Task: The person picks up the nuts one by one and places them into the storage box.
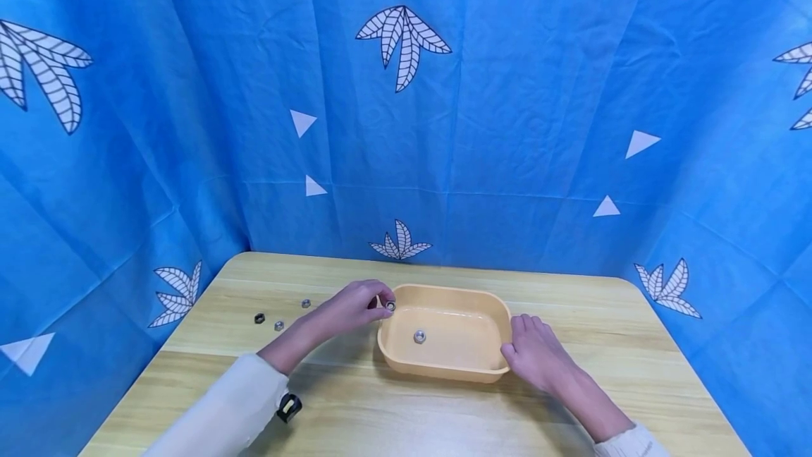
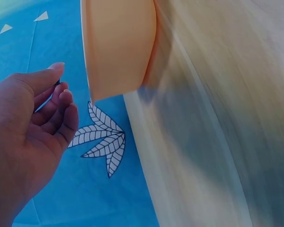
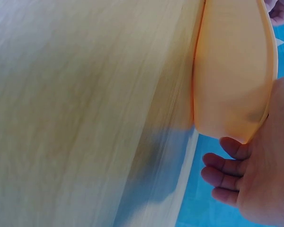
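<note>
A shallow orange tray [image 1: 485,298] sits mid-table with one silver nut [image 1: 419,336] lying inside. My left hand [image 1: 355,307] hovers at the tray's left rim, pinching another small silver nut [image 1: 390,306] between thumb and fingertips. In the left wrist view the left hand [image 2: 31,127] curls beside the tray's outer wall [image 2: 118,47], a dark bit just showing between thumb and fingers. My right hand [image 1: 536,351] rests against the tray's right end, thumb on the rim; in the right wrist view its fingers [image 3: 225,177] lie relaxed under the tray's corner [image 3: 234,75].
Three loose nuts lie on the wooden table [image 1: 393,415] left of the tray: a dark one [image 1: 259,318] and two silver ones [image 1: 278,326], [image 1: 306,303]. A blue patterned cloth [image 1: 406,125] surrounds the table on the back and sides.
</note>
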The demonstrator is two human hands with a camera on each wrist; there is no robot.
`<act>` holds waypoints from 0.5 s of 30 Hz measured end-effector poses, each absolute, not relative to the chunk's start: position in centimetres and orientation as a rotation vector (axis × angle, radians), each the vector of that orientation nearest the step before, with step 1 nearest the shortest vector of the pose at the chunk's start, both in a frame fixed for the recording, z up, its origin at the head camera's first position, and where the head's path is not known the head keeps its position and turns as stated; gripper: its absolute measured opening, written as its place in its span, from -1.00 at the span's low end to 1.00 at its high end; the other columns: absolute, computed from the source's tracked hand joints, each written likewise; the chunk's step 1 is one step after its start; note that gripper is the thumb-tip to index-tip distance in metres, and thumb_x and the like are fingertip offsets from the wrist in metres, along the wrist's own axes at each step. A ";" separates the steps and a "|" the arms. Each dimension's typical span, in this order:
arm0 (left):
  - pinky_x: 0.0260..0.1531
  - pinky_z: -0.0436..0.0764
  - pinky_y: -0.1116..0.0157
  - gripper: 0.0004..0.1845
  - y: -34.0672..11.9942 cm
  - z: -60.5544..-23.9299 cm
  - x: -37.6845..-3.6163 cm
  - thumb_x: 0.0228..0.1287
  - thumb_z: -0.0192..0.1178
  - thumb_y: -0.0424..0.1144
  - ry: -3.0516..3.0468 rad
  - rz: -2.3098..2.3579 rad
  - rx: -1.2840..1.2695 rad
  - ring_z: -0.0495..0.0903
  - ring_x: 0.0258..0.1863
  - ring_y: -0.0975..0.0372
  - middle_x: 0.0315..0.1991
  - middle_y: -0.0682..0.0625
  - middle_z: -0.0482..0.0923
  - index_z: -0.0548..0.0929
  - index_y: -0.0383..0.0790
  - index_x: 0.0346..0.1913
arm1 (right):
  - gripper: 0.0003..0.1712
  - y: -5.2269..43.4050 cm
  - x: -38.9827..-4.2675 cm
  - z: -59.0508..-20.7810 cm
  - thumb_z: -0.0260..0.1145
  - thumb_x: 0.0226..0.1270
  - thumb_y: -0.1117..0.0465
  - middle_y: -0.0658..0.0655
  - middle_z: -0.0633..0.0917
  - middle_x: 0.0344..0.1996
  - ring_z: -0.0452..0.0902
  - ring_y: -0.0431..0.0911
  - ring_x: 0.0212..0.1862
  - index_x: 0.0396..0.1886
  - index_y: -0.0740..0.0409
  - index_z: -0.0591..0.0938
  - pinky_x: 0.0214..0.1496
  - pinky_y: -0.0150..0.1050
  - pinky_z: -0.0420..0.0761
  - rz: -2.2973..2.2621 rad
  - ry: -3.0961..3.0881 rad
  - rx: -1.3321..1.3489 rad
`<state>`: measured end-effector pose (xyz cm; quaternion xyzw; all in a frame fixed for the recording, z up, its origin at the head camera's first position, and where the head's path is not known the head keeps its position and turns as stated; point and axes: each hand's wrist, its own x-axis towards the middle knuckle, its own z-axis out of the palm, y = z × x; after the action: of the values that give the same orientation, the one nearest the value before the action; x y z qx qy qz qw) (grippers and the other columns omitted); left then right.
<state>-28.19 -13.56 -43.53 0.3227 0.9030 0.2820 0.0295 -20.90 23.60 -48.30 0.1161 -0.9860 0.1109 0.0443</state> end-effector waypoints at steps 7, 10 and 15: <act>-0.28 0.62 0.44 -0.82 -12.7 -43.4 -28.5 0.38 0.37 -0.24 2.788 0.852 1.026 0.57 -0.26 0.34 -0.21 0.08 0.69 0.72 -0.18 -0.03 | -0.77 23.6 -20.8 -48.3 0.17 0.37 0.17 0.09 0.46 -0.34 0.32 -0.02 -0.21 -0.15 0.27 0.52 -0.06 -0.08 0.41 0.338 -3.013 0.362; -0.29 0.62 0.44 -0.84 -12.3 -43.4 -28.6 0.39 0.37 -0.23 2.783 0.855 1.033 0.57 -0.26 0.34 -0.21 0.08 0.69 0.72 -0.16 -0.04 | -0.76 23.7 -20.8 -48.3 0.17 0.37 0.17 0.09 0.46 -0.34 0.32 -0.02 -0.21 -0.14 0.27 0.51 -0.06 -0.07 0.41 0.337 -3.012 0.366; -0.28 0.62 0.45 -0.83 -11.5 -43.5 -28.7 0.39 0.37 -0.22 2.776 0.843 1.079 0.58 -0.26 0.34 -0.21 0.08 0.70 0.73 -0.16 -0.05 | -0.78 23.7 -21.0 -48.5 0.17 0.37 0.18 0.09 0.45 -0.35 0.30 -0.02 -0.23 -0.16 0.27 0.51 -0.07 -0.09 0.39 0.329 -2.997 0.369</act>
<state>-28.74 -11.48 -43.48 0.3485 0.8966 0.2722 0.0233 -20.96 23.72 -48.46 0.1215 -0.9853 0.1081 0.0521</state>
